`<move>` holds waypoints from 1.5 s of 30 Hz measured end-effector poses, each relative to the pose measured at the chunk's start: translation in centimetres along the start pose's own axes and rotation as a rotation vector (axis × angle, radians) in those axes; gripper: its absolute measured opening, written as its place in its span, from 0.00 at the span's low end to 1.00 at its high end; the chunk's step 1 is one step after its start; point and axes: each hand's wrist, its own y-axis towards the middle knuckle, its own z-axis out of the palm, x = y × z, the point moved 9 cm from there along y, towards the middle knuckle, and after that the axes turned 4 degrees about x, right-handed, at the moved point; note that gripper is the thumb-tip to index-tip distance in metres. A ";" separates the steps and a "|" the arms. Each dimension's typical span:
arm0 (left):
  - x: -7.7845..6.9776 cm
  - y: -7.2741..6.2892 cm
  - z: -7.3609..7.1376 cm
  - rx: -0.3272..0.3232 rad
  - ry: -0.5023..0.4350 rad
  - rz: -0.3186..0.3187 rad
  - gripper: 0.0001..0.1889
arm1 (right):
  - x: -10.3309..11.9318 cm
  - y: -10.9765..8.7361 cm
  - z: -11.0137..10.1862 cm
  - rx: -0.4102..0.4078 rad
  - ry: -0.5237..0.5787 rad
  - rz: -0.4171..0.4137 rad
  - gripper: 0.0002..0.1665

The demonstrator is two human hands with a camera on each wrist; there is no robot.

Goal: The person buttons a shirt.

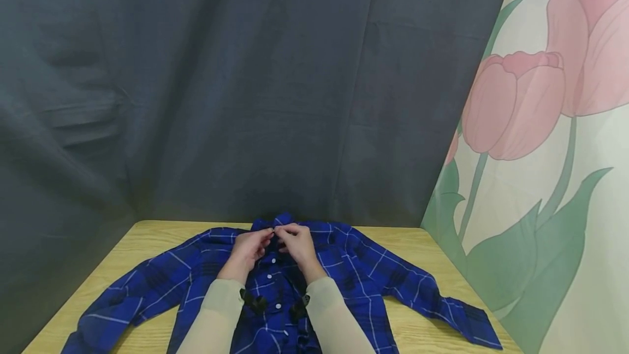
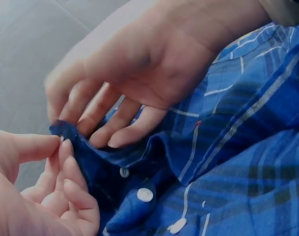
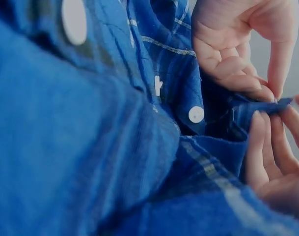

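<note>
A blue plaid button-up shirt (image 1: 356,272) lies spread out front up, its sleeves reaching to either side. My left hand (image 1: 249,246) and right hand (image 1: 297,243) meet fingertip to fingertip at the front opening, just below the collar (image 1: 282,219). In the left wrist view, the left thumb and forefinger pinch a small white button at the raised cloth edge (image 2: 66,129). My right hand's thumb and forefinger grip that same edge from the other side, as the right wrist view shows. Below the hands, several white buttons (image 2: 145,195) run down the undone front.
Under the shirt is a light wood table (image 1: 410,318) with rounded back corners. A dark grey cloth (image 1: 275,92) hangs behind and along the left side. On the right stands a wall panel painted with pink tulips (image 1: 516,108). Dark straps (image 1: 254,302) circle both wrists.
</note>
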 end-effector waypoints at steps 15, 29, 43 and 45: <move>-1.3 -0.2 0.7 0.012 0.239 0.143 0.15 | -2.4 -0.2 -0.4 0.078 0.236 0.246 0.17; -3.8 -1.6 1.5 -0.033 0.456 0.305 0.12 | -2.3 -0.3 -0.2 0.069 0.311 0.318 0.20; -4.6 -2.1 1.8 -0.054 0.581 0.330 0.12 | -1.7 -0.3 0.0 0.118 0.272 0.308 0.18; -4.5 -1.9 1.6 -0.075 0.579 0.332 0.11 | -1.6 -0.3 0.0 0.117 0.261 0.301 0.18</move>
